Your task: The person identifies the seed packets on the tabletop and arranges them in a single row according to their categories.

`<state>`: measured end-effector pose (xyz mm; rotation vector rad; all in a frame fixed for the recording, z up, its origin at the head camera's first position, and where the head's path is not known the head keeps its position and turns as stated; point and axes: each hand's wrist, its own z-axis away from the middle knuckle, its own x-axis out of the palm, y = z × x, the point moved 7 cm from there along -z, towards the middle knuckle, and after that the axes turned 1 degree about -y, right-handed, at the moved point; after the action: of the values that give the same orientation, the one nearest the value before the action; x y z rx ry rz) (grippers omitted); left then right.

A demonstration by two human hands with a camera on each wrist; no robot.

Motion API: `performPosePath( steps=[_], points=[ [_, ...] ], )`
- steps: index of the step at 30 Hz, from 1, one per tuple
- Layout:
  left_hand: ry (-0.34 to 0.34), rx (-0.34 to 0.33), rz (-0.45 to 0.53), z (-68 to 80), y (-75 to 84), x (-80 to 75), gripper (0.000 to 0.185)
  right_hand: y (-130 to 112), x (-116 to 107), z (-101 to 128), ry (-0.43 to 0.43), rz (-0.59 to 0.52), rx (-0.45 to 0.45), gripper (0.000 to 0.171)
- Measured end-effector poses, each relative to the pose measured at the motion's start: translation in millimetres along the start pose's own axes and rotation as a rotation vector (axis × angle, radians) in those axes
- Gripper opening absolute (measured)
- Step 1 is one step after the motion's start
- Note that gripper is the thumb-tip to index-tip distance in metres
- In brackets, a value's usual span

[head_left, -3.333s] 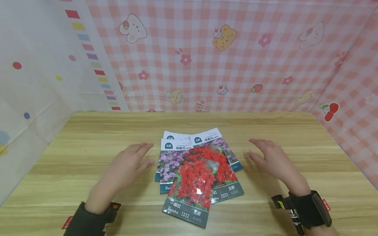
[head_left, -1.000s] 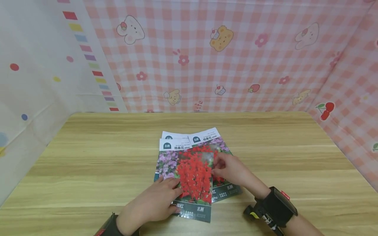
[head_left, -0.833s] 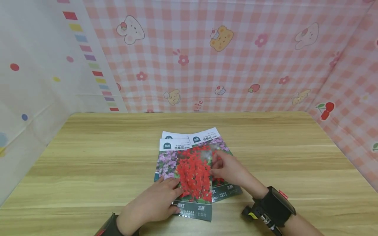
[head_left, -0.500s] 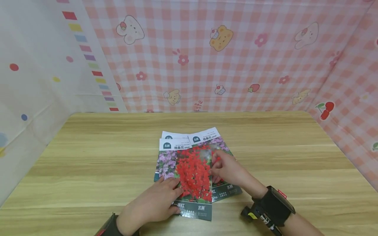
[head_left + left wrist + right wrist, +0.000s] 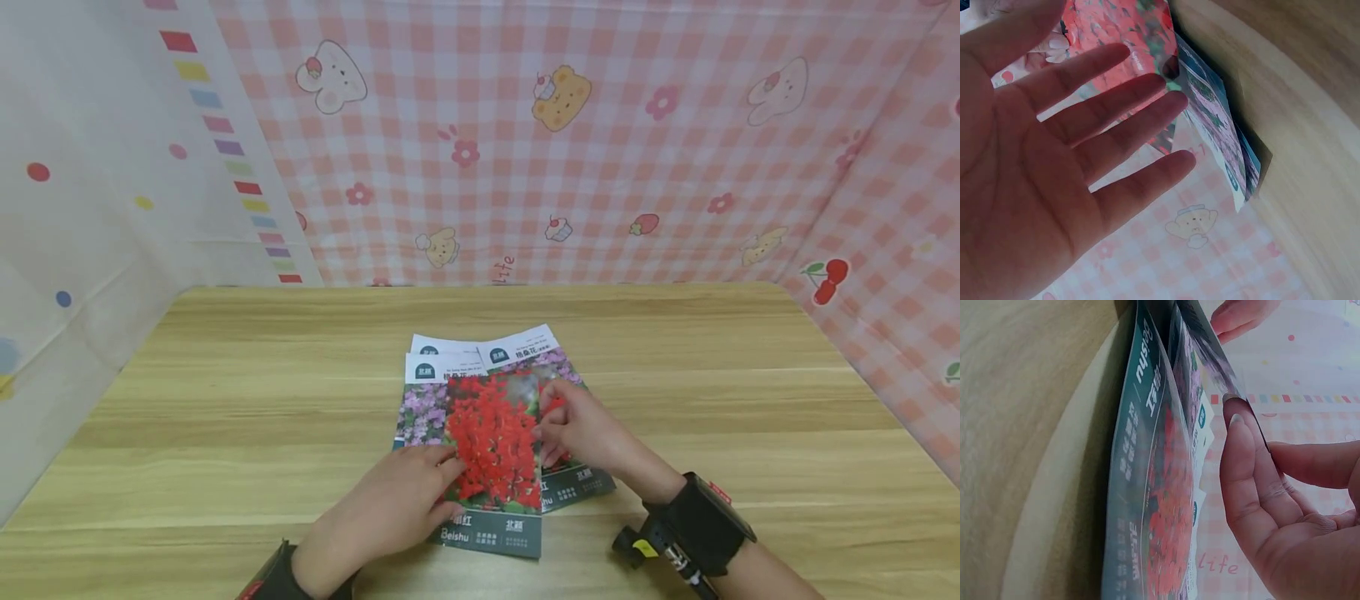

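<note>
At the left, the left hand point(image 5: 401, 496) is holding its fingers straight and spread at the left edge of the front red packet point(image 5: 495, 442), gripping nothing visibly, with the purple-flower packets point(image 5: 423, 412) lying just beyond. That red packet is standing raised over the rear red packet point(image 5: 577, 490), and at the right the right hand point(image 5: 588, 429) is pinching its edge between thumb and curled fingers; with one side gripped, the glossy packet could be twisting loose, or snagging and skewing the loose pile.
</note>
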<state>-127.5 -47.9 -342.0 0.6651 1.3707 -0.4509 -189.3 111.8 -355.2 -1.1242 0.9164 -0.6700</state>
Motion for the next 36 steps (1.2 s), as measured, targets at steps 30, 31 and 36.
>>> performPosePath(
  steps=[30,31,36],
  points=[
    [0.334,-0.260,0.137,1.3,-26.5,-26.0,0.024,-16.1,-28.6,4.9,0.120,-0.155,-0.046,0.018],
    [0.337,-0.264,0.150,1.5,-26.7,-26.3,0.024,-16.6,-28.4,4.8,0.122,-0.159,-0.047,0.018],
    [0.369,-0.296,0.206,3.7,-27.9,-30.1,0.020,-18.7,-26.1,3.1,0.136,-0.176,-0.044,0.018]
  ],
)
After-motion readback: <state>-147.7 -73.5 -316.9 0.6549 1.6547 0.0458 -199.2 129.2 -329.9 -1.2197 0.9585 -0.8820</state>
